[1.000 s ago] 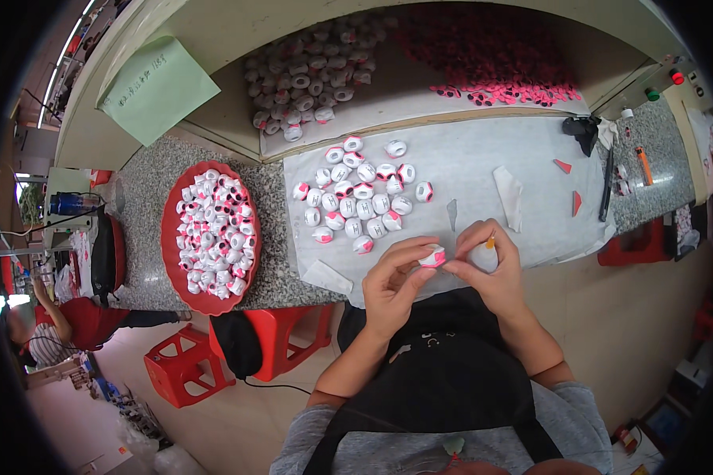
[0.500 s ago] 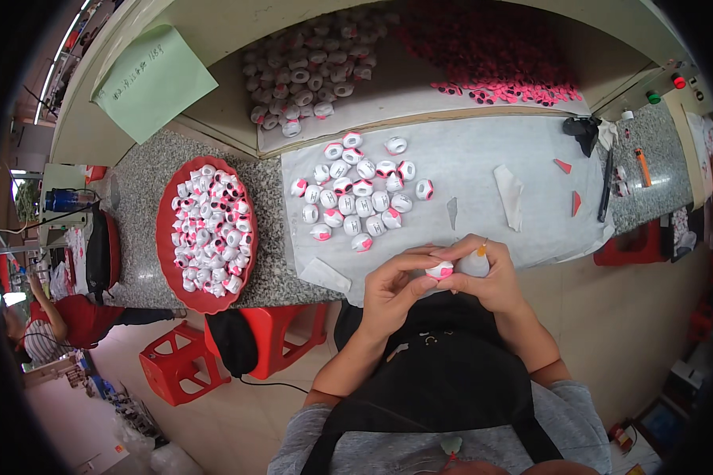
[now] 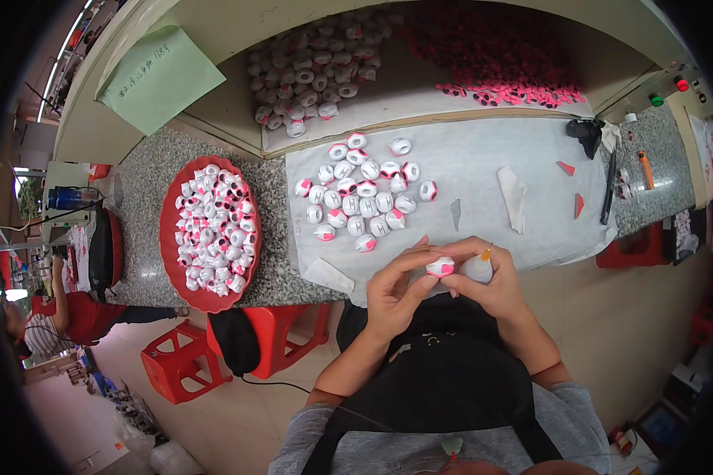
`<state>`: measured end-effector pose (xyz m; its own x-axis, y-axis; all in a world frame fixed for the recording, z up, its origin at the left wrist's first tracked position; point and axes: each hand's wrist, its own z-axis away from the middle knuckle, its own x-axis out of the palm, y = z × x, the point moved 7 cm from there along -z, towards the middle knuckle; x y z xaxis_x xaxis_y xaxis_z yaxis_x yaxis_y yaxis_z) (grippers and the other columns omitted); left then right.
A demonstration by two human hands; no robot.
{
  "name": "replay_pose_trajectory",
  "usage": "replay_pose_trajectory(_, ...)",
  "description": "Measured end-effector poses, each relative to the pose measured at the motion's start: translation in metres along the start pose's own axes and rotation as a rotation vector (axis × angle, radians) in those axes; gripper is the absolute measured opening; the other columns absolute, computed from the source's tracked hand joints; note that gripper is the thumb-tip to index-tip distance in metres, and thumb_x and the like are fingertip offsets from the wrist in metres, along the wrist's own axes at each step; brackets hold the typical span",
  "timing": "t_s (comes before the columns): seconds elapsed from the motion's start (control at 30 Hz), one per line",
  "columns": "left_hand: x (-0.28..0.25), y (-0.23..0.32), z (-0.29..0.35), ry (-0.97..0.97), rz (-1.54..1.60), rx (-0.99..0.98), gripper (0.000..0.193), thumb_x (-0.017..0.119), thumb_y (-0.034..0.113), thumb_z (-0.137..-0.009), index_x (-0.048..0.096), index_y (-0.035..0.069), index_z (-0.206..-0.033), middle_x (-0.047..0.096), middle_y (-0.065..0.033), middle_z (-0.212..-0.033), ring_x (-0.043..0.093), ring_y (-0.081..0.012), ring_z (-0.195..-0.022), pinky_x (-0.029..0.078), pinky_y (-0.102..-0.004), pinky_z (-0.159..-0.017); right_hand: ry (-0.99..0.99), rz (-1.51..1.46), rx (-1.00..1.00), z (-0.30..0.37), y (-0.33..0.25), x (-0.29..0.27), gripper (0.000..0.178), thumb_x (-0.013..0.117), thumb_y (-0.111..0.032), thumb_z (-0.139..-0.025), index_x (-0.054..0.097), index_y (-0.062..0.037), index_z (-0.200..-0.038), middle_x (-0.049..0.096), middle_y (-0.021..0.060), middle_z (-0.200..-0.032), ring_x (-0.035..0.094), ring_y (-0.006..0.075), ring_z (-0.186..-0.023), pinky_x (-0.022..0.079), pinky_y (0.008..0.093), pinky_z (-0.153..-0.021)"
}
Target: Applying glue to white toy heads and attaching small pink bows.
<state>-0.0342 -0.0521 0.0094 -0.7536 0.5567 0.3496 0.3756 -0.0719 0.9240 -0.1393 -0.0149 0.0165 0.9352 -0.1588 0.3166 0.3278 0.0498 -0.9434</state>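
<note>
Over the table's near edge, my left hand (image 3: 394, 291) pinches a small rounded white part with pink patches (image 3: 440, 267) between thumb and fingers. My right hand (image 3: 500, 291) is closed around a small translucent white squeeze bottle (image 3: 477, 270) with an orange tip, which points up and away from me. My right fingertips also meet the white-and-pink part from the other side. Beyond my hands, several similar white-and-pink parts (image 3: 367, 207) lie grouped on a white paper sheet (image 3: 467, 170).
A red scalloped basin (image 3: 169, 261) heaped with such parts stands at the left. The shelf behind holds more white parts (image 3: 309, 79) and a pile of pink pieces (image 3: 515, 87). Paper scraps (image 3: 511, 198) and a black pen-like tool (image 3: 608, 190) lie at right. Red stools (image 3: 184, 360) stand below left.
My hands keep nearly the same pose around the part and bottle. The whole view has shifted slightly. At the far left, another person's arm has moved.
</note>
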Motion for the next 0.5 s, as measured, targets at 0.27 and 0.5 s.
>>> replay_pose_trajectory(0.27,-0.0019,-0.001,0.0029,0.068,-0.015,-0.007,0.022,0.053,-0.002,-0.071,0.051,-0.002,-0.093,0.054,-0.0121,-0.094,0.048,-0.0218,-0.094,0.021,-0.0418,-0.094,-0.018,0.02,-0.022,-0.001,-0.0011,0.0018,0.023,0.058,0.0,-0.068,0.055,0.0009,-0.091,0.053,0.0025,-0.069,0.047,0.006,-0.057,0.038,0.0182,-0.051)
replay_pose_trajectory(0.5,0.001,-0.0019,-0.0009,-0.063,0.127,0.025,0.021,0.058,0.002,-0.068,0.051,0.0,-0.088,0.055,-0.0133,-0.089,0.051,-0.0237,-0.09,0.02,-0.0421,-0.095,-0.153,-0.01,-0.051,0.0032,-0.0014,0.0009,0.025,0.06,-0.002,-0.068,0.054,0.001,-0.092,0.051,0.0023,-0.065,0.046,0.0063,-0.054,0.037,0.0184,-0.049)
